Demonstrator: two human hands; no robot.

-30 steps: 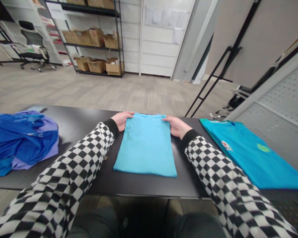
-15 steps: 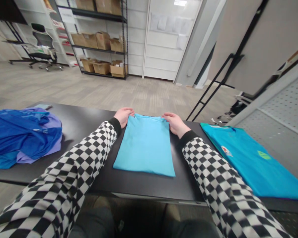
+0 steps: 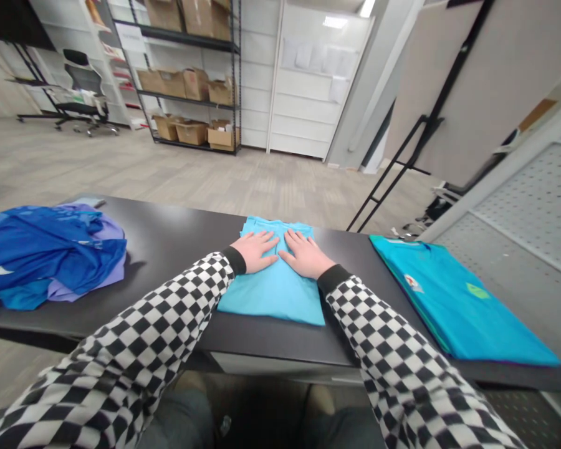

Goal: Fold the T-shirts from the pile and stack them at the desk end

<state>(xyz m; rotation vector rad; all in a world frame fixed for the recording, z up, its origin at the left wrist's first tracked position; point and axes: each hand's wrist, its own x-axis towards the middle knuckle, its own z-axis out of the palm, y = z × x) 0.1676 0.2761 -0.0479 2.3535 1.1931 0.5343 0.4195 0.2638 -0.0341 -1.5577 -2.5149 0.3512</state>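
Note:
A folded light-blue T-shirt (image 3: 273,298) lies flat on the black table (image 3: 182,234), with its collar end away from me. My left hand (image 3: 256,251) rests palm down on the shirt's far half, fingers spread and nothing held. My right hand (image 3: 305,254) lies the same way just beside it, with a small gap between the two. Both checkered sleeves with black cuffs reach in from the lower corners and hide part of the table. The hands cover the middle of the shirt's upper part.
A rumpled heap of royal-blue and lilac garments (image 3: 47,255) lies at the table's left. A folded teal T-shirt (image 3: 458,305) lies to the right. Beyond the table are carpet, metal shelving (image 3: 189,87) with cardboard boxes, and an office chair (image 3: 84,87).
Both hands have left the shirt's far corners and now press flat on it, nearer the middle and closer together. The camera view has shifted slightly.

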